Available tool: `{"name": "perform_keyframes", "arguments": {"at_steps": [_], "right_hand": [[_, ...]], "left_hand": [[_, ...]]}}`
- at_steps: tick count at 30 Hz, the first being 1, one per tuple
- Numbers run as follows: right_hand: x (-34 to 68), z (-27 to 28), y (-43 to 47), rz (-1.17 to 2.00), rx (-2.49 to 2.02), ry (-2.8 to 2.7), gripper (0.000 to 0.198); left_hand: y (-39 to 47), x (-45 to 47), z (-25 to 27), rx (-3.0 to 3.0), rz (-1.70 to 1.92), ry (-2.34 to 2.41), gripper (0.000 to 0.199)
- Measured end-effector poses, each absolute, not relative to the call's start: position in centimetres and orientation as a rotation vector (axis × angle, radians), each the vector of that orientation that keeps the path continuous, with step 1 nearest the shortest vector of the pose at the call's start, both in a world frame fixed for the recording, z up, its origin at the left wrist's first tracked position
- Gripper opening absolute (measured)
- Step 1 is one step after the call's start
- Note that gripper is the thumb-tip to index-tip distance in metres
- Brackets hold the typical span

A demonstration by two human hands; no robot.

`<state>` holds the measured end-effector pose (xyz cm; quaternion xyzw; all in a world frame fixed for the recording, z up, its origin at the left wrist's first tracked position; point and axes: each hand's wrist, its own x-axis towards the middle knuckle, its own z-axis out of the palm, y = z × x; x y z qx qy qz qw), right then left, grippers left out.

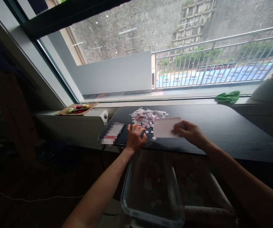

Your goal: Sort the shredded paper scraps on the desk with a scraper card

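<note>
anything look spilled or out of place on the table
A few paper bits look strayed: they lie apart from the pile on the table, between the left hand and the white card in the right hand. Nothing else stands out.

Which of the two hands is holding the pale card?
The right hand: it grips the pale card by one end. The left hand, curled near the paper scraps, holds nothing visible.
</note>
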<state>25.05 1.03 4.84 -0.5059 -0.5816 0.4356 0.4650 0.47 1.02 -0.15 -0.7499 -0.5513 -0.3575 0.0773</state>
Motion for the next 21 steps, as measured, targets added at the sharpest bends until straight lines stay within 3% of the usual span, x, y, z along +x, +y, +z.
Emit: {"name": "perform_keyframes", "arguments": {"at_steps": [11,16,21], "right_hand": [[24.5,4.1,2.3,0.972,-1.365,-1.408,0.006],[24.9,3.2,3.1,0.94,-1.38,-1.44,0.009],[25.2,2.4,3.5,0.9,-1.34,-1.467,0.01]], "left_hand": [[0.5,0.5,0.1,-2.324,-1.057,-1.578,0.016],[0.2,0.1,0.6,-2.655,-0.786,-1.293,0.023],[0.2,0.2,0.6,-2.671,-0.715,-1.328,0.024]]}}
